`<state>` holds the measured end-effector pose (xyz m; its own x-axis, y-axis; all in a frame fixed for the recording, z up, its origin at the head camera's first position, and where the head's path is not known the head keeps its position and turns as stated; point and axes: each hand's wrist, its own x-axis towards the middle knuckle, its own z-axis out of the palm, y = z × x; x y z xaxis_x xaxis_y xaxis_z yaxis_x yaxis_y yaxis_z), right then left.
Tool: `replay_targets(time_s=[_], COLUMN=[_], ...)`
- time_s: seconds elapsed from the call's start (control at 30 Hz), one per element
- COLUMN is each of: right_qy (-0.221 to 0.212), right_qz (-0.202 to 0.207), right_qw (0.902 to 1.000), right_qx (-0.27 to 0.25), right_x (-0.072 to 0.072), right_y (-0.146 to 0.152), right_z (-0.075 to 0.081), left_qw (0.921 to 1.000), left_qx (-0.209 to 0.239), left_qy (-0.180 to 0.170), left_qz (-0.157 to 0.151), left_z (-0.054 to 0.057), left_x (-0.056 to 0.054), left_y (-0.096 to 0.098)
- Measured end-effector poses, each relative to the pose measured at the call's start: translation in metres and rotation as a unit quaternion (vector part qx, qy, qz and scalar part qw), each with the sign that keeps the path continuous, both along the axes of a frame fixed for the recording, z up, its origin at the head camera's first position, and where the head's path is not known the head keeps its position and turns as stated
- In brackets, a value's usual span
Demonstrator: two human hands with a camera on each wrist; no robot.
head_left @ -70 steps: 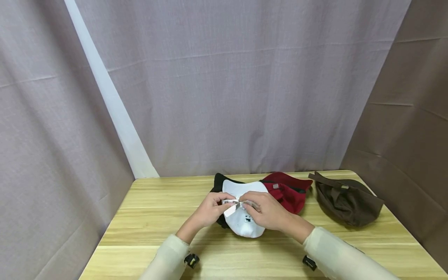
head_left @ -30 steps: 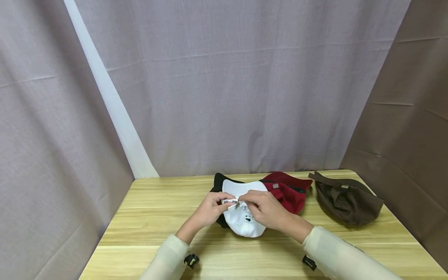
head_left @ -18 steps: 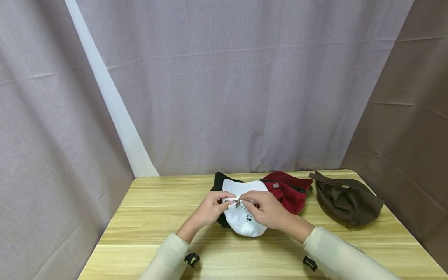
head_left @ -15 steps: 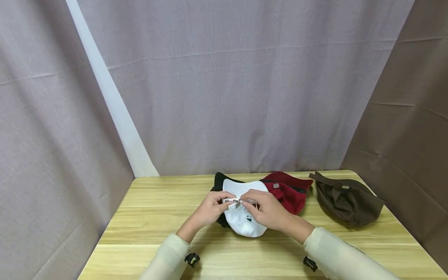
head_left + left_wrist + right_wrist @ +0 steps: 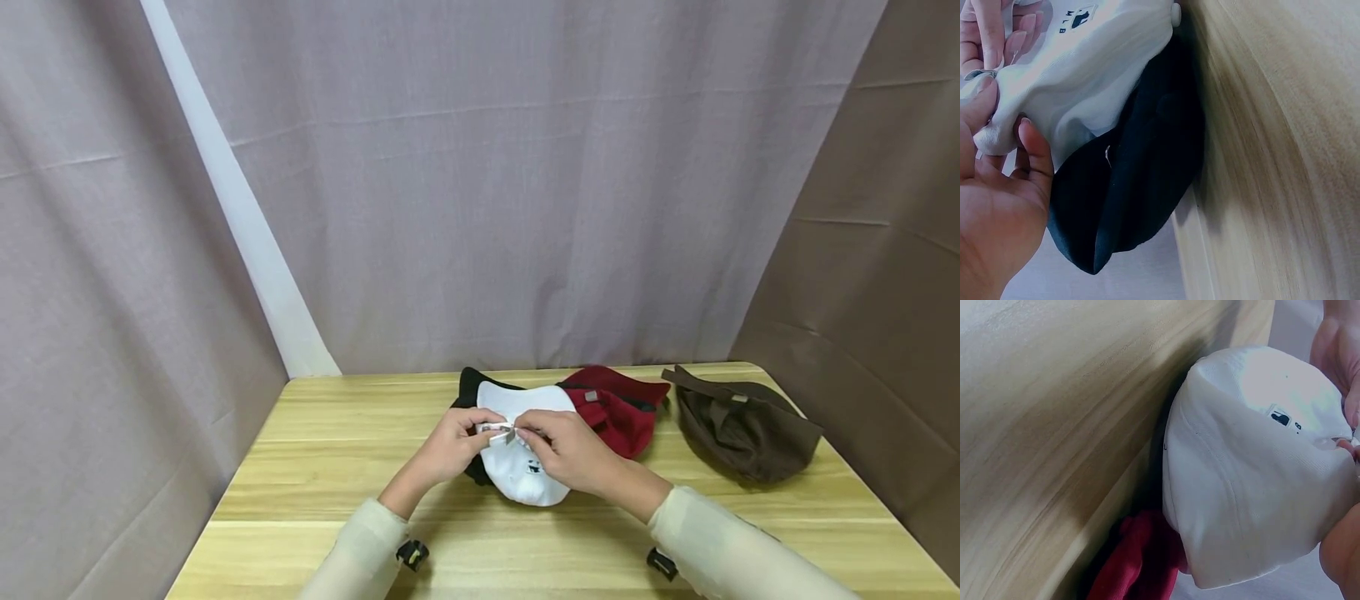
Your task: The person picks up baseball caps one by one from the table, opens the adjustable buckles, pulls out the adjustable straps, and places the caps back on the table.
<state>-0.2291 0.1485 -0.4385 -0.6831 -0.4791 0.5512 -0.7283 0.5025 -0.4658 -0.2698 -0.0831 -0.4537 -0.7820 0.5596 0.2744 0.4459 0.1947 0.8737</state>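
Note:
A white baseball cap (image 5: 528, 492) with a small black MLB logo (image 5: 1083, 17) lies between my hands, its brim (image 5: 525, 400) pointing away. My left hand (image 5: 452, 443) pinches the cap's strap (image 5: 495, 440) between thumb and fingers, left of a small metal buckle (image 5: 982, 74). From the right, my right hand (image 5: 570, 448) pinches the strap close by the buckle, fingertips nearly meeting the left ones. In the right wrist view the rounded white crown (image 5: 1254, 481) fills the middle, and much of the strap is hidden behind fingers.
A black cap (image 5: 1154, 144) lies under and left of the white one. Behind it to the right is a dark red cap (image 5: 626, 421). A brown cap (image 5: 750, 442) sits at the table's right side. The wooden table (image 5: 337, 467) ends at a grey curtain (image 5: 450, 208).
The loose white strap end that hung below my left thumb has become shorter. My right fingertips have shifted slightly at the buckle; the left hand and the other caps stay in place.

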Motion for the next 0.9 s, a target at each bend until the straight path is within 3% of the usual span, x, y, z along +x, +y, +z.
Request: replay_targets(time_s=[0.4,0.9], right_qy=[0.064,0.066], right_qz=[-0.011,-0.022], right_qw=[0.9979,0.9976], right_qx=[-0.001,0.008], right_x=[-0.0025,-0.0026], right_y=[0.0022,0.0046], right_z=[-0.0053,-0.0056], left_qw=[1.0,1.0], left_qx=[-0.006,-0.006], left_qy=[-0.001,0.003], left_qz=[0.002,-0.004], left_z=[-0.0021,-0.0011], left_x=[-0.0003,0.0002], left_y=[-0.0002,-0.0012])
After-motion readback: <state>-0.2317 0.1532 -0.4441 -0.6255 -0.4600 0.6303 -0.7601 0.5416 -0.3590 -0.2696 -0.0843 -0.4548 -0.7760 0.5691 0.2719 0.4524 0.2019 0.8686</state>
